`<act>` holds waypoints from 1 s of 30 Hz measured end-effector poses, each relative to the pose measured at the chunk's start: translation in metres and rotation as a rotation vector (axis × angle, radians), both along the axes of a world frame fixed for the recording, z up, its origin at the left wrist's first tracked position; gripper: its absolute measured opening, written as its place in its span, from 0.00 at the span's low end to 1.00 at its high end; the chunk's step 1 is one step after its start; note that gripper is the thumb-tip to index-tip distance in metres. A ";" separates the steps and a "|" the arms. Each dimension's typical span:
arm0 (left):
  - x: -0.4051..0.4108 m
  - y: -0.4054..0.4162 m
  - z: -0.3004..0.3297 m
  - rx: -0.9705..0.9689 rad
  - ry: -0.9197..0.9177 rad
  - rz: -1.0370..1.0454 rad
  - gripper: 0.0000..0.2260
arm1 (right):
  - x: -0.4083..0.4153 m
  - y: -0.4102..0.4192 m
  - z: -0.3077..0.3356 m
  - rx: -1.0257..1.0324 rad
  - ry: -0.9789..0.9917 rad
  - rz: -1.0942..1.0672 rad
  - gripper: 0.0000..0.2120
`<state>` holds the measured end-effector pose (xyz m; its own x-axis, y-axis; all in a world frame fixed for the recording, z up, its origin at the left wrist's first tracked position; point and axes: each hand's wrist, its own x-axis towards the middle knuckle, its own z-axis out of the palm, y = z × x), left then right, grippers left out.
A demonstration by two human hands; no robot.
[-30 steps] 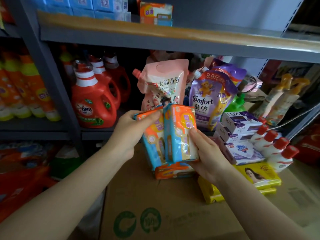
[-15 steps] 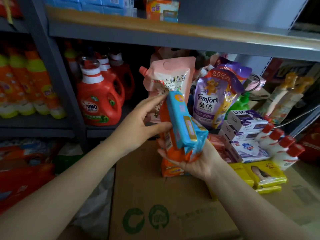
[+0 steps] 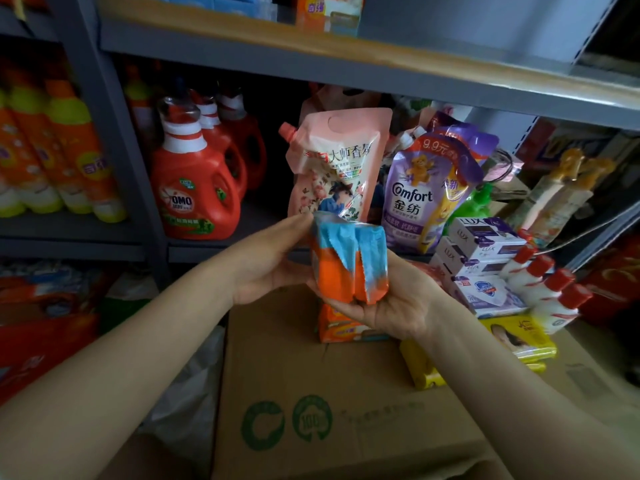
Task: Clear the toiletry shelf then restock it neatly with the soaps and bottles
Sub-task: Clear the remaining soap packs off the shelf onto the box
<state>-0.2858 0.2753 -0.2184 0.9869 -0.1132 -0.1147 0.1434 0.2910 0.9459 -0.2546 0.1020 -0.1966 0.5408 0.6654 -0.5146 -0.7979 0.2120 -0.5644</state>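
Head view: beyond the hands stand a pink pouch (image 3: pixel 337 168) and a purple pouch (image 3: pixel 424 192); red jugs (image 3: pixel 197 188) stand off to the left, boxed soaps (image 3: pixel 485 251) and white bottles (image 3: pixel 550 289) to the right. A carton (image 3: pixel 311 393) lies below. Both forearms reach forward. The right hand (image 3: pixel 391 306), palm up, cups the soap packs (image 3: pixel 348 261) from underneath; the left hand (image 3: pixel 273 261) grips their left side, fingertips at the top edge.

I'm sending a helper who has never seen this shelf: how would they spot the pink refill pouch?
Start at the grey shelf holding the red OMO jugs. Right of them, above the person's hands, stands the pink refill pouch, upright beside the purple Comfort pouch. It alone is pale pink, with a corner spout and flower artwork.
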 end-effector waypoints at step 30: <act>-0.056 -0.027 -0.105 0.862 -0.159 0.018 0.16 | 0.007 -0.075 -0.012 -1.092 -1.552 0.533 0.26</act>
